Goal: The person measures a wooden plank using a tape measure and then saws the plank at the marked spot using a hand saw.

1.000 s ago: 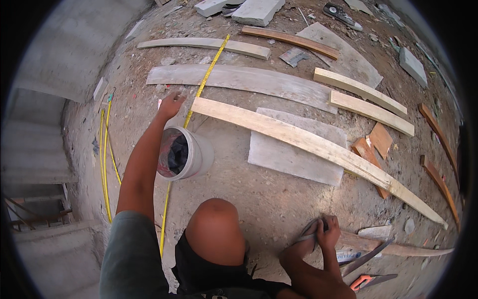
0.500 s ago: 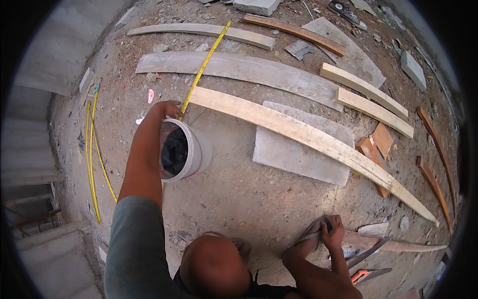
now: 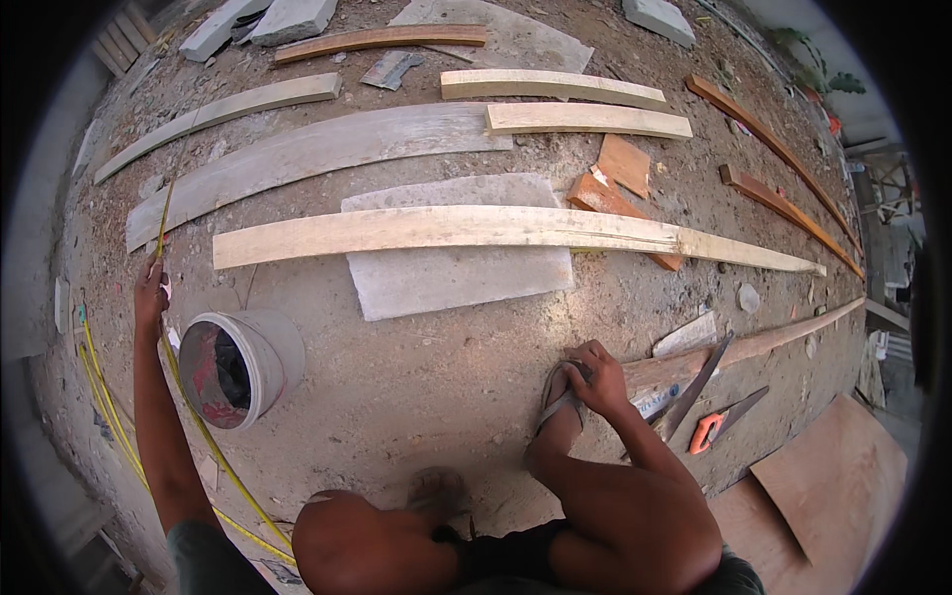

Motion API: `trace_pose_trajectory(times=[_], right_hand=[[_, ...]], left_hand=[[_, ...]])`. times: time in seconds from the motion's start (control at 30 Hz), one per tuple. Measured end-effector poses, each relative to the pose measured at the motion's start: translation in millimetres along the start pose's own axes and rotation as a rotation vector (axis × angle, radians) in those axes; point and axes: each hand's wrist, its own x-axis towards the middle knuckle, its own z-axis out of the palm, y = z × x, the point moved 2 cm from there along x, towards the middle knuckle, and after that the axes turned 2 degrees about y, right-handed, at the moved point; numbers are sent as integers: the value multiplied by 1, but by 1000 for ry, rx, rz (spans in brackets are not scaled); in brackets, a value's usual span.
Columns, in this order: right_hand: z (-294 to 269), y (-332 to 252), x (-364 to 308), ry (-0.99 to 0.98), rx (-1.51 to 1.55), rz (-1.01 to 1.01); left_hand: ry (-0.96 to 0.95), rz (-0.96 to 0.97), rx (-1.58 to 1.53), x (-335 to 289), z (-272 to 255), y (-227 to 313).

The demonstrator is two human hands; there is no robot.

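Observation:
My left hand point(image 3: 151, 293) is closed on a yellow tape measure point(image 3: 164, 223). Its blade runs up across the grey plank and back down past the bucket in a loose curve. The hand is left of a long pale timber point(image 3: 446, 228), apart from its end. Just below the hand stands a white bucket point(image 3: 283, 357) with dark stuff inside. My right hand point(image 3: 597, 379) rests at my sandalled foot point(image 3: 557, 405), its fingers curled over something dark that I cannot make out. The long timber lies across a flat pale slab point(image 3: 456, 283).
Beyond lie a wide grey plank point(image 3: 347, 144), two short pale timbers point(image 3: 555, 87) and a reddish-brown strip point(image 3: 382, 42). Two handsaws, one with an orange handle point(image 3: 706, 432), lie right of my foot. Plywood sheets point(image 3: 843, 476) are at the lower right, brown strips point(image 3: 783, 149) at the far right.
The view has swung to the right. My left hand has moved left, away from the bucket rim, and the tape with it, off the long timber's end. My right hand stays at the foot.

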Motion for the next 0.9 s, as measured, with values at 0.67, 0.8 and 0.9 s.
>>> trace_pose_trajectory(times=[0.67, 0.8, 0.9], right_hand=[[-152, -209, 134, 472, -697, -953], [-147, -185, 156, 312, -691, -846], [-142, -175, 183, 234, -705, -857]], left_hand=[[-896, 41, -166, -224, 114, 172], [-919, 78, -14, -242, 115, 175], [-858, 18, 89, -219, 70, 186]])
